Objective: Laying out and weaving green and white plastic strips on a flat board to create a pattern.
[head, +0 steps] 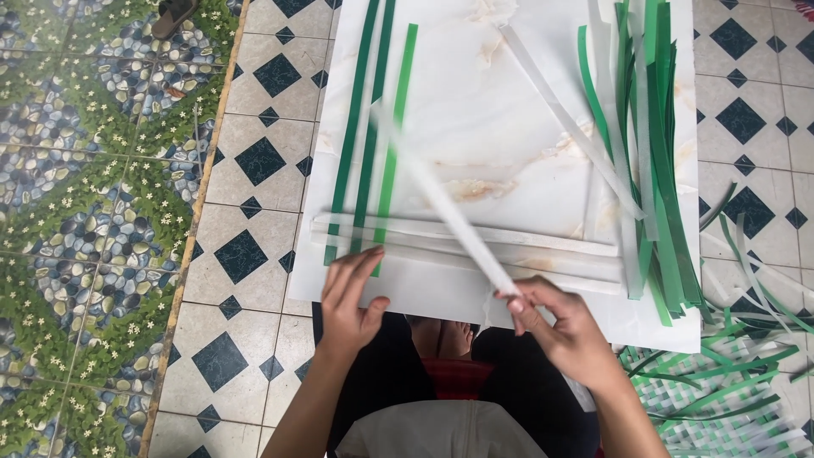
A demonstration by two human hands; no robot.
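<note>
Head view: white strip (pixel 445 212) pinched in right hand (pixel 555 326).

Person seen from above. Both forearms are bare, with no sleeves, watch, rings or bracelets visible on the left hand (pixel 352 297) or the right hand (pixel 560 326). A pale cream garment (pixel 441 428) covers the torso at the lower edge of the view. Just above that garment lies a band of red cloth (pixel 458 373), flanked on either side by black trousers (pixel 381 373) over the bent legs. Beyond the red cloth, between the trouser legs, the bare feet (pixel 445 337) show without footwear.
</note>
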